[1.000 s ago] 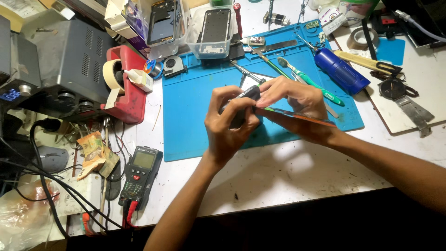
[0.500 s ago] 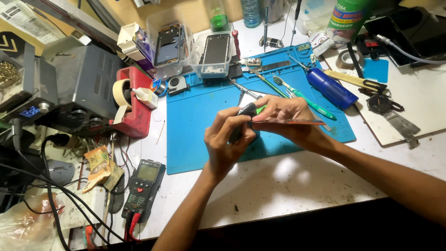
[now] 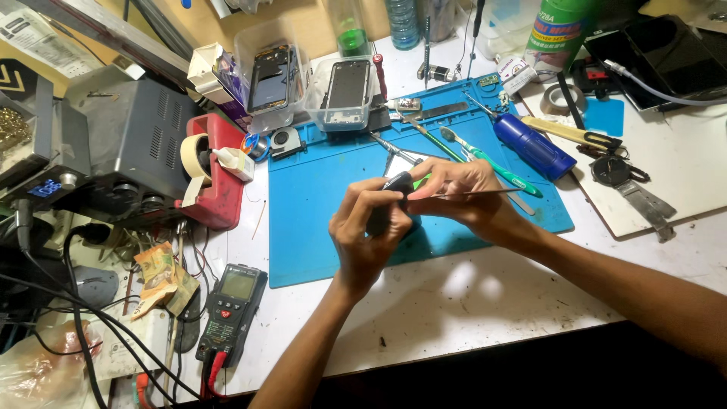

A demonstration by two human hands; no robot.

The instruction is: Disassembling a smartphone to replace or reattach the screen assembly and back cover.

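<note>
Cluttered white workbench point(image 3: 469, 303), blue silicone mat point(image 3: 318, 227) laid centre as work surface.

Far left: dark power unit point(image 3: 113, 151); red tape dispenser point(image 3: 216, 174) kept beside mat, within reach. Multimeter point(image 3: 231, 310) parked at front edge.

Rear: two clear trays point(image 3: 344, 95), opened phones stored inside, apart from tools.

Centre: left hand point(image 3: 367, 235) closed around small dark device point(image 3: 390, 201), held above mat. Right hand point(image 3: 458, 197) pinching thin metal tool point(image 3: 492, 193), tip brought against device.

Right: blue cylinder point(image 3: 534, 145), green-handled brush point(image 3: 500, 167) laid on mat.
</note>
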